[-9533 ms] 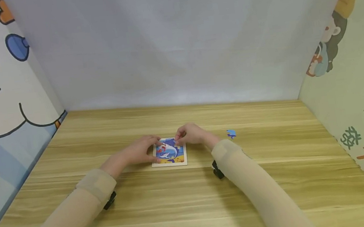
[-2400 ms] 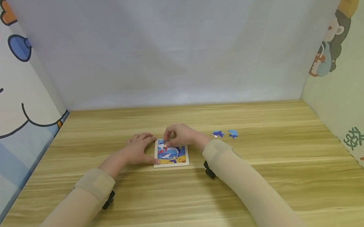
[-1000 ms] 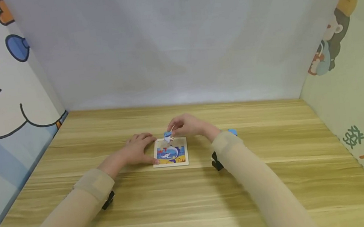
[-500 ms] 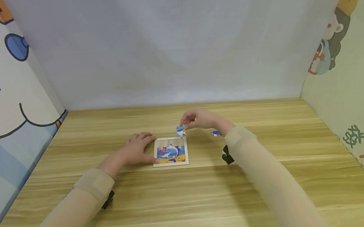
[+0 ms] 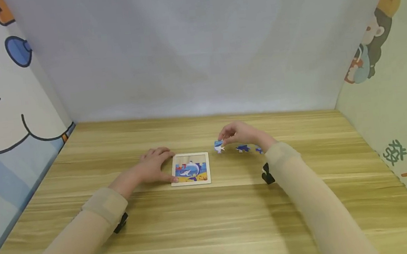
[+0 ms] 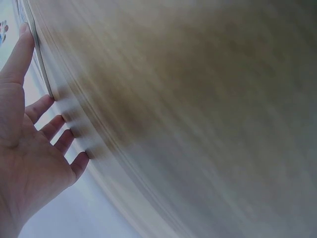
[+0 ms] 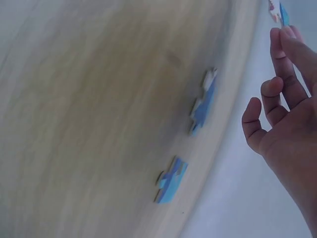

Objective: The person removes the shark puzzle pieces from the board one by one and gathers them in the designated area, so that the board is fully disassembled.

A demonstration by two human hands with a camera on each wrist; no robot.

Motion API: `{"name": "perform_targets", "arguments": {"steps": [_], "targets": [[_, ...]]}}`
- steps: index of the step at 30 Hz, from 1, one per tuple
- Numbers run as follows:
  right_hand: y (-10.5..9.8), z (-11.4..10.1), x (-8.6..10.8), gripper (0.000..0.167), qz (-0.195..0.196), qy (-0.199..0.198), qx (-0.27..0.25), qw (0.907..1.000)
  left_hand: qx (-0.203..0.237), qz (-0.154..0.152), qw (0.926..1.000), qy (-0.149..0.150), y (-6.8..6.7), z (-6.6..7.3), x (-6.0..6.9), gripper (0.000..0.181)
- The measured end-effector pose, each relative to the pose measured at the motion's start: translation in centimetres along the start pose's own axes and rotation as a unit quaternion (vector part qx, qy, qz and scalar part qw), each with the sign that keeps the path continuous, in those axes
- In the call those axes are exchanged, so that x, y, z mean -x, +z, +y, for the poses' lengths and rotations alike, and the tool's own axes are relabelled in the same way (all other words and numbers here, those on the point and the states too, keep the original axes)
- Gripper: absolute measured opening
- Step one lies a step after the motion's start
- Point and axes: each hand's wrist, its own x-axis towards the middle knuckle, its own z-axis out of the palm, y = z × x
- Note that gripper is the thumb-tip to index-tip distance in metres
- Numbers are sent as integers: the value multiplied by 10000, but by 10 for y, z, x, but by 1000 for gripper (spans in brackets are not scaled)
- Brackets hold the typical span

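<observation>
A small square jigsaw puzzle [image 5: 190, 172] in a pale frame lies on the table, its top row bare and a dolphin picture below. My left hand [image 5: 153, 167] rests at its left side, fingers spread, thumb on the lower left corner; in the left wrist view the fingertips touch the table. Right of the frame, my right hand [image 5: 240, 133] pinches a blue and white puzzle piece [image 5: 219, 146] above the table. Two loose pieces lie under and beside that hand: a dark blue piece [image 5: 242, 148] and a light blue piece [image 7: 172, 181], partly hidden by the wrist in the head view.
The wooden table [image 5: 201, 229] reaches back to a white curtain [image 5: 194, 52]. Printed panels with cartoon figures stand at the left and right. Each wrist wears a dark camera [image 5: 267, 174].
The right hand has lifted a piece from the frame's top row and carried it to the right. Earlier, another piece was set on the table. The left hand has stayed by the frame.
</observation>
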Motion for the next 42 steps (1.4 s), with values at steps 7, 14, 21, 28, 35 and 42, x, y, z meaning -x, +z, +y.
{"name": "perform_targets", "arguments": {"steps": [7, 14, 21, 28, 35, 42], "targets": [[0, 15, 6, 16, -25, 303, -191, 9994, 39, -59, 10000, 7, -1, 2, 2, 95], [2, 24, 10, 15, 5, 542, -286, 9981, 18, -69, 10000, 2, 0, 3, 1, 95], [3, 26, 9, 14, 40, 606, -172, 9980, -1, -80, 10000, -18, -1, 5, 0, 95], [2, 27, 9, 17, 105, 618, -15, 9980, -67, -46, 10000, 14, -1, 5, -1, 103], [1, 19, 10, 21, 182, 597, 124, 9980, -128, 19, 9997, 215, 0, 9, -1, 95], [-1, -2, 11, 23, 399, 317, 555, 9972, -35, -6, 9992, 409, -3, 14, 4, 80]]}}
